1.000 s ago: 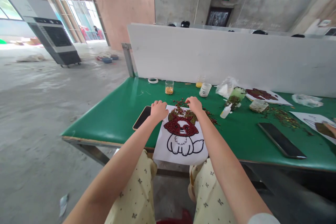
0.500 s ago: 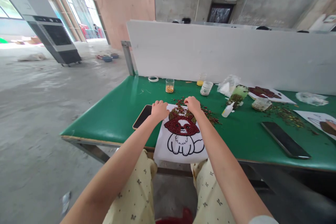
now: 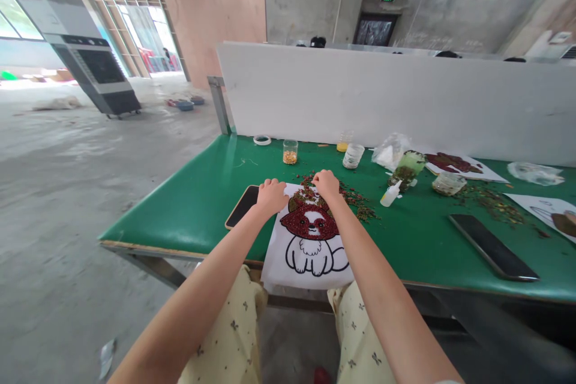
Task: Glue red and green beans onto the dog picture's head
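Note:
A white sheet [image 3: 274,270] carries a black-outlined cartoon animal, its head covered with dark red and greenish grains and its body bare. My left hand [image 3: 271,196] lies at the sheet's upper left corner, beside a phone [image 3: 243,206], fingers extended. Over the sheet's upper edge, my right hand [image 3: 326,183] has its fingers bent together in a pinch; whatever is between the tips is hidden. Loose red and green grains [image 3: 359,201] are scattered around that hand, on the sheet and the green tabletop. A small white glue bottle [image 3: 390,194] stands to the right.
Behind stand a cup of yellow kernels [image 3: 290,153], a clear cup [image 3: 353,156] and a tape roll [image 3: 262,140]. Rightward are a tipped green jar [image 3: 408,169], a second phone [image 3: 492,246] and other pictures [image 3: 454,165]. A white partition [image 3: 382,96] borders the table's back.
The view has tilted up slightly, so the table sits lower in it. My right hand has shifted slightly left over the grains; my left hand stays at the sheet's corner.

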Demonstrator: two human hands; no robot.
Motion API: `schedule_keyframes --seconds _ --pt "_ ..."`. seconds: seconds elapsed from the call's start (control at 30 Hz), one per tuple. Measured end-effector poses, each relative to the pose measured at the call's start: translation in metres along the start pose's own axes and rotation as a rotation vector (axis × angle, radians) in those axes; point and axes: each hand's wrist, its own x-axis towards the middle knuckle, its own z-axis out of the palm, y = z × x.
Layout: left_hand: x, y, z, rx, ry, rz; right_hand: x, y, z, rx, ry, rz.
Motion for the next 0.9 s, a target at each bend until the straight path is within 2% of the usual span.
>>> schedule_keyframes --seconds 0.23,0.4,0.57,0.73,0.83,0.9 --pt "-0.002 -0.001 -0.001 0.000 -0.026 -0.015 0.000 -0.004 -0.004 -0.060 -0.004 -0.088" --pt "-0.002 -0.001 -0.001 -0.009 -0.034 -0.001 -0.009 -0.002 -0.025 0.008 0.043 -0.150" --pt "-0.001 0.002 -0.001 0.001 -0.031 -0.011 -0.055 0.000 -0.046 -0.022 0.051 -0.420" --pt "-0.002 0.004 -0.004 -0.007 -0.064 -0.028 -0.106 -0.004 -0.046 -0.172 0.057 -0.666" --pt "-0.004 0.003 -0.006 -0.018 -0.060 -0.028 -0.121 -0.005 -0.048 -0.130 -0.018 -0.700" --pt "-0.004 0.002 -0.006 -0.031 -0.063 -0.015 -0.126 -0.005 -0.051 -0.070 -0.068 -0.598"
